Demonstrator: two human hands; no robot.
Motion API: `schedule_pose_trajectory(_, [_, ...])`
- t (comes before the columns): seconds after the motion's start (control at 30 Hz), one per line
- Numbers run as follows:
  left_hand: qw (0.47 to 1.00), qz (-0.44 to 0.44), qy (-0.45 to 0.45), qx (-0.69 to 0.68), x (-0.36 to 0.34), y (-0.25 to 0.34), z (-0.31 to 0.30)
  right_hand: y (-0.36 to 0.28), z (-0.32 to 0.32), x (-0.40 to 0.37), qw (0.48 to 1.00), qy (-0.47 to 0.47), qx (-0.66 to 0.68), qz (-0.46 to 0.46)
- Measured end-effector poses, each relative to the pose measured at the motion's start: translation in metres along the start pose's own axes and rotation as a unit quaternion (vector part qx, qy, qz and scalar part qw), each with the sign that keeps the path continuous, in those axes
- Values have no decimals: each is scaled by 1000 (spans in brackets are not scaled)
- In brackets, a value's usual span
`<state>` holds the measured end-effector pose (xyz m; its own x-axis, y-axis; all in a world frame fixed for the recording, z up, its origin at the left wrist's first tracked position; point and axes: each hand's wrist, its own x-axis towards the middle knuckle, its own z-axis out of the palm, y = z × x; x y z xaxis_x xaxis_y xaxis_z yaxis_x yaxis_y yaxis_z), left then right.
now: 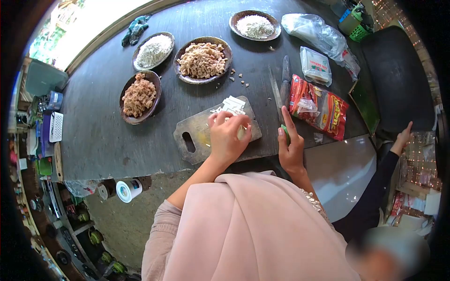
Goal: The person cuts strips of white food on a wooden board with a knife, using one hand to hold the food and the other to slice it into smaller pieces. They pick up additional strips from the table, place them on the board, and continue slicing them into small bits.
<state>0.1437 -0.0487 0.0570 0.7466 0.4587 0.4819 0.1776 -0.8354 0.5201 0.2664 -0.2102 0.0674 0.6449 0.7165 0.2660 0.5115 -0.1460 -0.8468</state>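
Observation:
My left hand point(229, 136) is over a worn wooden cutting board point(199, 154), its fingers curled round a pale white food piece that they mostly hide. White cut strips point(233, 105) lie on the board just beyond those fingertips. My right hand point(291, 149) grips a knife point(276, 91) by its green handle, index finger stretched along it. The blade points away from me, to the right of the board and apart from the food. Close by lies a second knife point(286, 70), near a red and yellow food packet point(323, 107).
Plates of chopped brown pieces point(201, 61), reddish-brown pieces point(139, 96) and white shreds point(154, 49) stand beyond the board. Another white-filled plate point(255, 25) is farther back. Plastic bags point(314, 35) lie at right. A person's hand point(403, 136) touches a black chair point(398, 79).

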Motion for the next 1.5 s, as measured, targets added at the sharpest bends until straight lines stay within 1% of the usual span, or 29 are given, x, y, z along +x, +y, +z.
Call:
schedule_pose_trajectory(0.03, [994, -49, 29, -90, 3, 3, -11, -2, 2, -2, 1000, 3, -2, -2])
schedule_pose_trajectory(0.1, [989, -68, 17, -127, 6, 1, -36, -8, 5, -3, 1000, -7, 7, 3])
schedule_pose_trajectory(0.17, [913, -210, 51, -345, 5, -6, -57, -13, 11, -4, 1000, -18, 18, 8])
schedule_pose_trajectory(0.27, [897, -228, 149, -348, -4, -29, -90, -16, 24, -7, 998, -54, 28, -2])
schedule_pose_trajectory(0.3, [891, -234, 187, -341, -10, -37, -100, -16, 31, -9, 995, -90, 30, -8])
schedule_pose_trajectory(0.33, [892, -234, 188, -339, -14, -47, -110, -17, 37, -10, 992, -125, 31, -16])
schedule_pose_trajectory(0.37, [880, -241, 235, -334, -20, -56, -120, -21, 41, -12, 991, -127, 32, -16])
schedule_pose_trajectory(0.4, [867, -247, 282, -328, -26, -64, -128, -27, 44, -14, 974, -222, 10, 31])
schedule_pose_trajectory(0.43, [867, -249, 282, -326, -33, -71, -134, -32, 48, -18, 946, -316, -11, 77])
schedule_pose_trajectory(0.47, [859, -261, 298, -324, -38, -79, -138, -30, 59, -23, 954, -298, 28, 11])
schedule_pose_trajectory(0.5, [850, -275, 313, -321, -44, -85, -141, -28, 61, -26, 953, -301, 30, 11])
schedule_pose_trajectory(0.57, [849, -286, 313, -315, -53, -89, -142, -28, 59, -26, 924, -380, -18, 36])
schedule_pose_trajectory(0.6, [847, -292, 310, -319, -56, -88, -141, -29, 57, -24, 923, -384, -19, 34])
schedule_pose_trajectory(0.7, [842, -303, 303, -327, -61, -82, -139, -25, 48, -16, 921, -385, -35, 55])
schedule_pose_trajectory(0.77, [840, -306, 301, -333, -63, -77, -135, -23, 41, -9, 923, -363, -75, 104])
schedule_pose_trajectory(0.8, [843, -311, 292, -329, -65, -74, -133, -18, 43, -9, 956, -291, -38, 26])
schedule_pose_trajectory(0.83, [845, -317, 281, -325, -67, -70, -130, -17, 40, -7, 955, -295, -37, 24])
schedule_pose_trajectory(0.9, [848, -317, 270, -328, -71, -61, -118, -24, 31, 4, 942, -316, -60, 92])
schedule_pose_trajectory(0.97, [843, -351, 207, -351, -77, -51, -102, -24, 30, 5, 945, -313, -46, 80])
schedule_pose_trajectory(1.1, [818, -365, 190, -402, -81, -33, -63, -27, 31, 10, 947, -315, -6, 59])
schedule_pose_trajectory(1.17, [873, -364, 181, -270, -80, -26, -55, -27, 30, 10, 947, -316, 14, 51])
schedule_pose_trajectory(1.2, [918, -326, 175, -140, -83, -27, -54, -24, 30, 9, 950, -309, 15, 37])
schedule_pose_trajectory(1.23, [917, -328, 177, -141, -85, -28, -56, -20, 30, 8, 953, -301, 17, 24])
schedule_pose_trajectory(1.27, [942, -293, 153, -63, -87, -29, -59, -17, 30, 8, 952, -305, 17, 25])
schedule_pose_trajectory(1.3, [958, -255, 128, 16, -90, -31, -60, -13, 31, 8, 957, -290, 20, -14])
schedule_pose_trajectory(1.33, [969, -215, 117, 21, -92, -34, -60, -10, 31, 8, 960, -275, 25, -53])
schedule_pose_trajectory(1.37, [968, -220, 117, 22, -91, -33, -58, -8, 30, 8, 958, -279, 25, -52])
schedule_pose_trajectory(1.47, [970, -220, 40, 91, -89, -30, -51, -4, 27, 8, 942, -336, -2, -29])
schedule_pose_trajectory(1.5, [969, -224, 42, 91, -88, -29, -48, -5, 28, 6, 933, -358, -26, -21])
